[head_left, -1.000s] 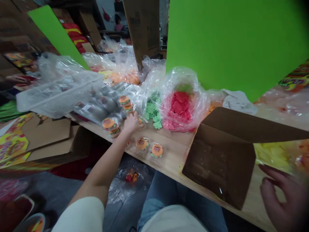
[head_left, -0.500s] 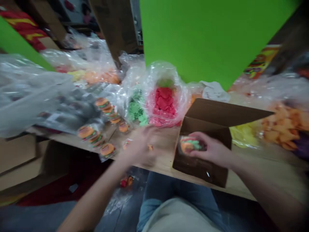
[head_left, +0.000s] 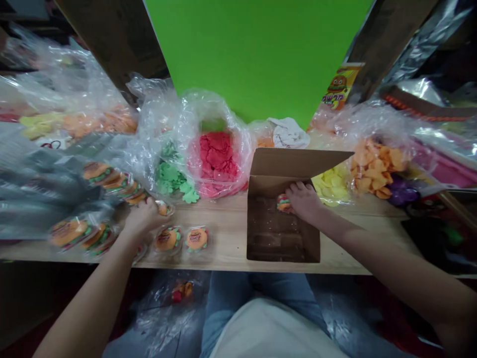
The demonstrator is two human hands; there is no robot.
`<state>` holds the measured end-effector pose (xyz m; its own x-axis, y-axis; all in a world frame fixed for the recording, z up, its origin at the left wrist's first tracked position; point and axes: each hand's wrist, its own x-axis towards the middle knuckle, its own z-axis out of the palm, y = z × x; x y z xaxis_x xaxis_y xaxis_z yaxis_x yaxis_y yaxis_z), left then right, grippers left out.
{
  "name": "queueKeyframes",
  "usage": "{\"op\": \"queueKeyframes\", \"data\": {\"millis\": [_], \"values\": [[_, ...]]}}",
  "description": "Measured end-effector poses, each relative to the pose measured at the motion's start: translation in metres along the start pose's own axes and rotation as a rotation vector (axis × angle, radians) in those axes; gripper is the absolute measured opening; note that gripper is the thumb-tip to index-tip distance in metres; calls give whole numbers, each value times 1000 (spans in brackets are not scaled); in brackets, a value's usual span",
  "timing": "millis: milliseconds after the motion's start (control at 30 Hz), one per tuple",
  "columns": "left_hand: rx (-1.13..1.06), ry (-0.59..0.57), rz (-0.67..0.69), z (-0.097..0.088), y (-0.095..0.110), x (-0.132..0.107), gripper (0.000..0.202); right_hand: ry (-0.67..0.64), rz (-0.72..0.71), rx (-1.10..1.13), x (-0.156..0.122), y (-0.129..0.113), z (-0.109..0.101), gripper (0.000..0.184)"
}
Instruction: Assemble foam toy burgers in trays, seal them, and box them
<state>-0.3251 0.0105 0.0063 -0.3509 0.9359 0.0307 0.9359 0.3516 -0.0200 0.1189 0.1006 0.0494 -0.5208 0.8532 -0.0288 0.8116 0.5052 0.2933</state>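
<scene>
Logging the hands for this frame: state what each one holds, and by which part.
Right hand grips a burger packet by its right edge, inside the box. Left hand rests on a packet on the table; grip unclear.

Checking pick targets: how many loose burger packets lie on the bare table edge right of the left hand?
2: one burger packet just right of the left hand, another beside it toward the cardboard box. More sit in bags at left; some may be hidden.

A small packing workshop for toys or sweets; a wooden worktop (head_left: 231,238) crowded with clear plastic bags of red (head_left: 218,159), green (head_left: 173,176) and orange pieces (head_left: 374,166); wrapped burger-shaped items (head_left: 112,180) at left; an open cardboard box (head_left: 281,219) at centre; stacked cartons (head_left: 115,35) at upper left.
</scene>
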Motion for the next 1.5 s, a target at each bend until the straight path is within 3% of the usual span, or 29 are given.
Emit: {"op": "queueKeyframes", "data": {"millis": [100, 167, 233, 300, 400, 467, 567, 700, 867, 967, 1033, 1100, 1167, 1233, 1300, 1400, 1500], "values": [[4, 44, 27, -43, 13, -20, 46, -22, -22, -52, -2, 8, 4, 34], [-100, 100, 155, -79, 41, -39, 50, -49, -46, -38, -1, 10, 6, 31], [-284, 134, 373, -107, 91, -57, 66, -69, -56, -25, 0, 12, 4, 23], [-333, 157, 590, -119, 156, -70, 75, -36, -53, -24, -2, 15, -4, 24], [-207, 207, 756, -102, 251, -70, 73, 111, -42, 14, -17, 26, -20, 34], [-82, 190, 745, -78, 294, -61, 52, 179, -30, 58, -32, 36, -28, 33], [-4, 167, 671, -43, 322, -48, 38, 198, -64, 83, -51, 44, -30, 28], [48, 154, 616, -19, 322, -51, 49, 151, -169, 107, -49, 32, -21, 24], [97, 251, 709, -32, 293, -75, 38, 210, -247, 144, -14, -9, 5, 31], [12, 343, 725, -58, 243, -76, 29, 221, -244, 176, 15, -21, 29, 37], [-60, 370, 584, -81, 192, -70, 26, 189, -266, 213, 27, -21, 39, 39], [-117, 423, 371, -102, 132, -52, 29, 148, -271, 240, 30, -17, 40, 37], [-129, 504, 118, -113, 70, -20, 35, 113, -256, 255, 27, -13, 32, 35], [-176, 532, 7, -114, 11, 21, 55, 89, -219, 276, 24, -14, 23, 46], [-194, 465, -95, -107, -39, 57, 73, 78, -198, 293, 24, -21, 17, 62], [-253, 255, -46, -91, -94, 93, 83, 85, -189, 279, 26, -36, 13, 63], [-354, 192, 14, -76, -117, 107, 72, 130, -150, 216, 27, -48, 13, 51]]}}
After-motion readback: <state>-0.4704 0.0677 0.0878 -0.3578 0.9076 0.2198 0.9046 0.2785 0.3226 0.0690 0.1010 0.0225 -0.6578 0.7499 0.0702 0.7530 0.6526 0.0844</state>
